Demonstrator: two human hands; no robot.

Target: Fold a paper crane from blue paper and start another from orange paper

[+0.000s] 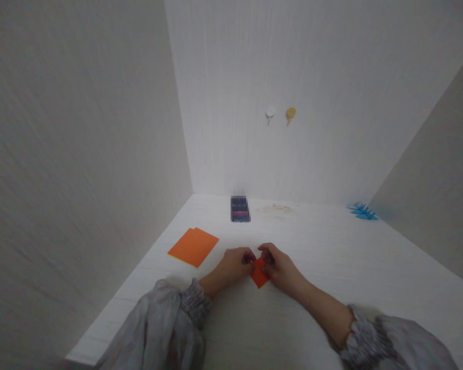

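A small red-orange square of paper, turned like a diamond, is held just above or on the white table between both hands. My left hand grips its left edge with closed fingers. On its right side my right hand pinches the paper, thumb on the face and fingers curled. The fingers cover the paper's upper edges, so folds there are hidden. To the left of my left hand lies a stack of larger orange paper squares, with a yellow edge showing at the bottom.
A dark, blurred-out phone-like object lies near the back wall. Blue folded paper pieces sit in the far right corner. A white hook and a yellow hook are on the back wall. Walls enclose the table left, back and right.
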